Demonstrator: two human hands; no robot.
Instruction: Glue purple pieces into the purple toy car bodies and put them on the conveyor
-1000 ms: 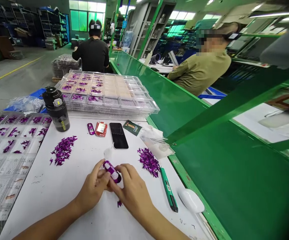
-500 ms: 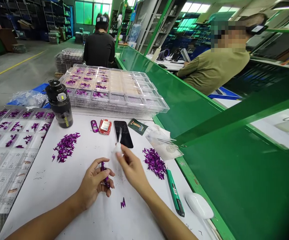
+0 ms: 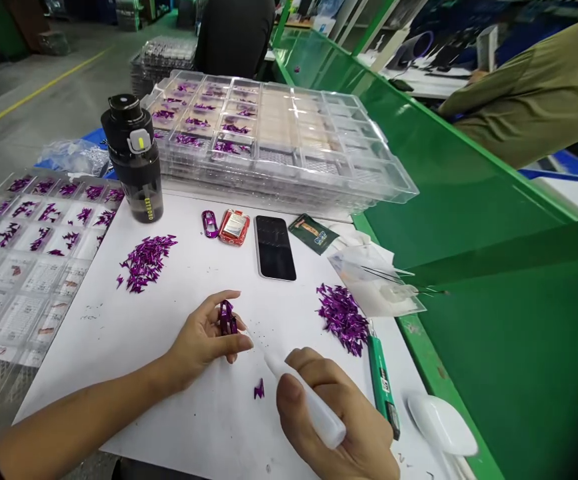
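Observation:
My left hand (image 3: 203,340) pinches a shiny purple toy car body (image 3: 227,317) above the white tabletop, fingers wrapped round its edges. My right hand (image 3: 339,413) grips a white squeeze bottle (image 3: 313,410) with a long thin nozzle, which slants up to the left and ends close to my left fingertips. Whether the tip touches the car cannot be told. Between the hands lies a loose purple jagged piece (image 3: 259,389). One pile of small purple pieces (image 3: 147,262) sits on the left, another purple pile (image 3: 343,319) on the right.
Behind lie another purple toy car (image 3: 209,224), a red-framed item (image 3: 234,227), a phone (image 3: 275,248) and a dark card (image 3: 313,233). A black bottle (image 3: 136,160) stands near stacked clear trays (image 3: 289,180). At right are a green cutter (image 3: 383,387) and a white mouse (image 3: 443,424).
My right hand has come down and toward me with the squeeze bottle, its nozzle turned toward the car body. My left hand has turned the car body. The view has tilted down.

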